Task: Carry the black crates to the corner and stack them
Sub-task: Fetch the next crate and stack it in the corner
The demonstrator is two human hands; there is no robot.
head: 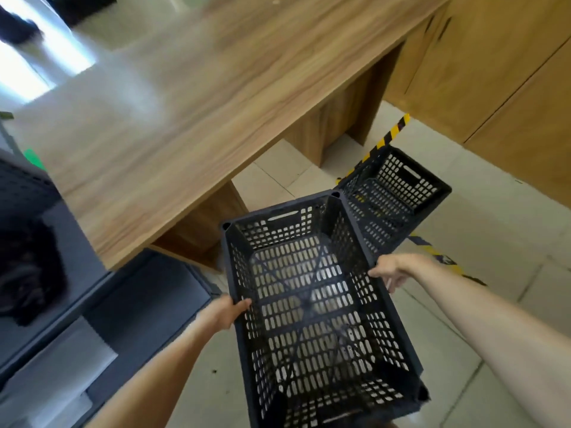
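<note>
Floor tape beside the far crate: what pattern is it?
Yellow and black diagonal stripes on the floor tape, clearest in the head view.

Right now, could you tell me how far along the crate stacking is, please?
Looks done: one black crate already sits on the tiled floor beside the hazard tape, near the wooden cabinets. In hand: a second crate is carried, left hand and right hand gripping its long rims. Left: setting it onto the first; nothing is stacked yet.

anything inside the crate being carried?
Nothing: the carried crate is empty, with pale floor tiles showing through its slotted base. Left hand and right hand grip its long rims. Its near end is cut off by the frame.
</note>
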